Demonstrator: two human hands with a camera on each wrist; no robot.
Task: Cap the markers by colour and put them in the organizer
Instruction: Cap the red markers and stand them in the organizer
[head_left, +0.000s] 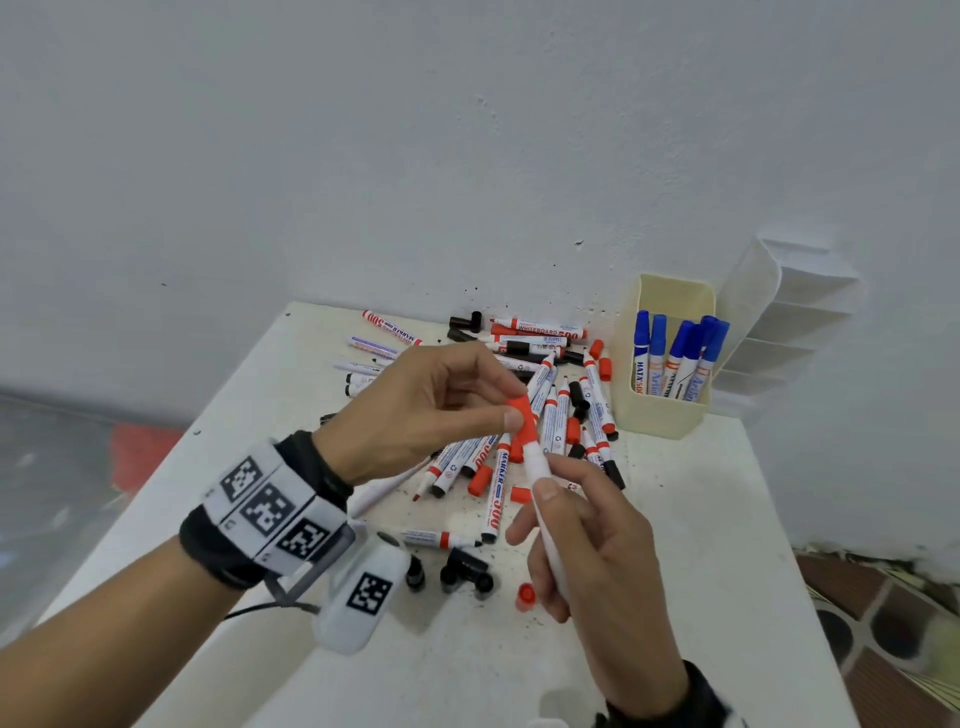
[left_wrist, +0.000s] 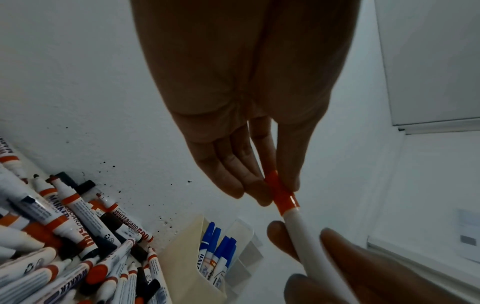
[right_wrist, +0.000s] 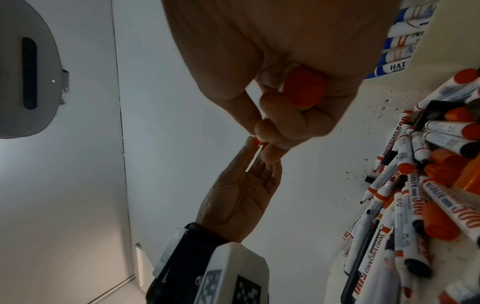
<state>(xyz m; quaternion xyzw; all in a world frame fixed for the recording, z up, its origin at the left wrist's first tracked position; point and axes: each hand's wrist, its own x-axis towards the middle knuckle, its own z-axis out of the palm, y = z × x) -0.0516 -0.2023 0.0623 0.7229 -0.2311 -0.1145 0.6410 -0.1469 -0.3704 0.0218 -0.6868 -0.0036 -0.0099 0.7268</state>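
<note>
The blue set looks finished: five capped blue markers (head_left: 675, 358) stand in the cream organizer (head_left: 660, 415) at the right of the head view, against the wall, and no loose blue ones show anywhere in the heap. Red is in hand now. The left hand (head_left: 431, 410) pinches a red cap (head_left: 523, 415) between thumb and fingertips, its other fingers loosely spread, and the cap sits on the tip end of a white-barrelled marker (head_left: 537, 467) that the right hand (head_left: 597, 551) grips around the barrel, held above the table (head_left: 727, 519) near the centre of the frame; whether the cap is pressed fully home I cannot tell. Most of the work is left: the pile of red and black markers (head_left: 519, 395) behind the hands lies mostly uncapped, with loose red caps (head_left: 525, 596) and black caps (head_left: 467, 571) scattered at lower centre. A white slotted rack (head_left: 789, 322) beside the organizer appears to hold nothing yet
</note>
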